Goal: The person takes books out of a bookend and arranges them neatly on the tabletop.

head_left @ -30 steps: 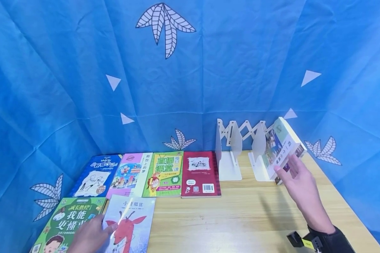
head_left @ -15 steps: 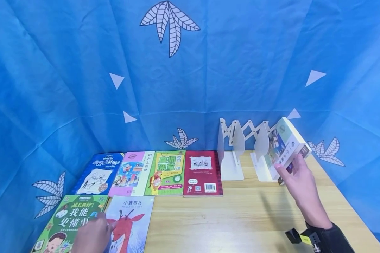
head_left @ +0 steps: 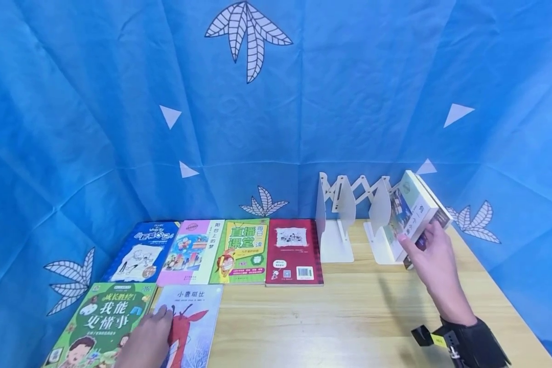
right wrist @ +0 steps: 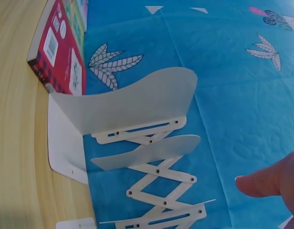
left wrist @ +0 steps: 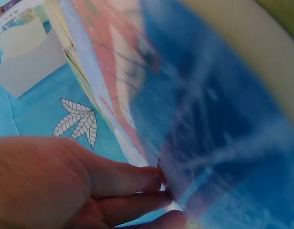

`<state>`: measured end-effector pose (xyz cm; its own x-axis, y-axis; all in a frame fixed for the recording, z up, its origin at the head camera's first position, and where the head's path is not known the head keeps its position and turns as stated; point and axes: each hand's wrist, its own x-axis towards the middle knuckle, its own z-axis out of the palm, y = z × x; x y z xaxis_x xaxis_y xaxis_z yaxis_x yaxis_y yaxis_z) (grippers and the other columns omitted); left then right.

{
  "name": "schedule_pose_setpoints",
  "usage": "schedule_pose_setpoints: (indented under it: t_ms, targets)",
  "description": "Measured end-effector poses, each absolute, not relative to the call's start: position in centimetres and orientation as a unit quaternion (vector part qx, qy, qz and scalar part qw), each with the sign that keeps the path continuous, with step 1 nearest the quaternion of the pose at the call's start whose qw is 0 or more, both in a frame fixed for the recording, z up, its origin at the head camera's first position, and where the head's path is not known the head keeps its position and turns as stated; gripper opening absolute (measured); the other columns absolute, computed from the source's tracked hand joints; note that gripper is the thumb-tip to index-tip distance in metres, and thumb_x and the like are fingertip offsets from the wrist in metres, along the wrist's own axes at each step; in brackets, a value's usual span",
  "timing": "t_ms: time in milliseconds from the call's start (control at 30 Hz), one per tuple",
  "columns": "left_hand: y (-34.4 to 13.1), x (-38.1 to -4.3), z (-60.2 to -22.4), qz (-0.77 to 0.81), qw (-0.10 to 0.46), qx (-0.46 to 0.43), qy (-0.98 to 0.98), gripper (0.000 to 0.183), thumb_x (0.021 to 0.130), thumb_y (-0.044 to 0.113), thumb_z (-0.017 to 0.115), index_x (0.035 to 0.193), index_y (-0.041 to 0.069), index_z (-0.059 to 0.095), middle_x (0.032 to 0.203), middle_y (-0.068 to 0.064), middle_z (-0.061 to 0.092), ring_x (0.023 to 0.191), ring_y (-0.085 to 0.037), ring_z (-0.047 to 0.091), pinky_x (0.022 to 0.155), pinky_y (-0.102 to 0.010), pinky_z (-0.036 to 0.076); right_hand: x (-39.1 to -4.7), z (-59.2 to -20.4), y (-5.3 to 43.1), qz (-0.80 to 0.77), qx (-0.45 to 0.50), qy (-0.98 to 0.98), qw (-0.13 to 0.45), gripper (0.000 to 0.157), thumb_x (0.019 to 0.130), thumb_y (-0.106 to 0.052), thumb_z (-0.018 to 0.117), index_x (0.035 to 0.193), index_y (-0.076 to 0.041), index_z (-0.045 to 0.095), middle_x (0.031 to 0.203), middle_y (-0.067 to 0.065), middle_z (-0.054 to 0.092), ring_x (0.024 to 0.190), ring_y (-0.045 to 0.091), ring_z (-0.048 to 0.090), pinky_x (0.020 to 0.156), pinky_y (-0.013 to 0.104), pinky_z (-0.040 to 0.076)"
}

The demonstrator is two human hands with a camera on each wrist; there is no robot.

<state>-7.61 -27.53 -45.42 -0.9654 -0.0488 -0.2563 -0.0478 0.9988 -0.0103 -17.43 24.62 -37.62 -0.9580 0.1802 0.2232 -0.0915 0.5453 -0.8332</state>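
In the head view, my left hand (head_left: 147, 335) is on the left edge of a deer picture book (head_left: 202, 327), and the left wrist view shows its fingertips right at the cover's edge. My right hand (head_left: 434, 268) grips a thick book (head_left: 414, 207) with a white spine, thumb on the near side. This book leans in the right end of a white folding bookend (head_left: 345, 204). Behind it, to the right, a darker book (head_left: 441, 204) tilts against it. Only the right thumb (right wrist: 259, 183) shows in the right wrist view.
Along the back of the wooden table (head_left: 299, 327) lie a blue book (head_left: 138, 253), a pink book (head_left: 186, 253), a green-yellow book (head_left: 241, 250) and a red book (head_left: 294, 253). A green book (head_left: 101, 327) lies at front left. A blue curtain (head_left: 257, 133) hangs behind.
The deer book has come down flatter, off the pink book's lower edge. My left hand has shifted along its left edge. A gap shows between the two leaning books at the right.
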Motion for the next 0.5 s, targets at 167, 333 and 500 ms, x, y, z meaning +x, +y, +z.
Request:
schedule_pose_setpoints:
  t_ms: [167, 333, 500]
  targets:
    - [-27.2, -7.8, -45.4, -0.02, 0.156, -0.018, 0.987, 0.058, 0.088, 0.032, 0.065, 0.118, -0.015, 0.052, 0.115, -0.03, 0.056, 0.107, -0.048, 0.048, 0.092, -0.063, 0.04, -18.4, -38.1, 24.6, 0.434, -0.03, -0.887, 0.156, 0.08, 0.094, -0.038, 0.057, 0.148, 0.002, 0.014, 0.141, 0.036, 0.026, 0.126, 0.049, 0.034, 0.093, 0.065, 0.038]
    - [-27.3, -7.7, -45.5, 0.023, 0.16, -0.033, 0.986, 0.082, 0.089, 0.059, 0.052, 0.121, -0.017, 0.048, 0.121, -0.035, 0.05, 0.111, -0.051, 0.042, 0.095, -0.066, 0.035, -20.0, -38.7, 24.7, 0.406, -0.031, -0.898, 0.166, 0.07, 0.095, -0.032, 0.055, 0.145, 0.004, 0.021, 0.136, 0.036, 0.036, 0.12, 0.051, 0.04, 0.088, 0.066, 0.042]
    - [-27.2, -7.7, -45.5, 0.034, 0.166, -0.045, 0.985, 0.089, 0.086, 0.064, 0.053, 0.122, -0.017, 0.047, 0.123, -0.037, 0.048, 0.113, -0.052, 0.039, 0.096, -0.067, 0.033, -21.4, -39.2, 24.9, 0.395, -0.058, -0.905, 0.147, 0.064, 0.098, -0.029, 0.049, 0.142, 0.008, 0.023, 0.133, 0.038, 0.039, 0.116, 0.052, 0.043, 0.084, 0.065, 0.045]
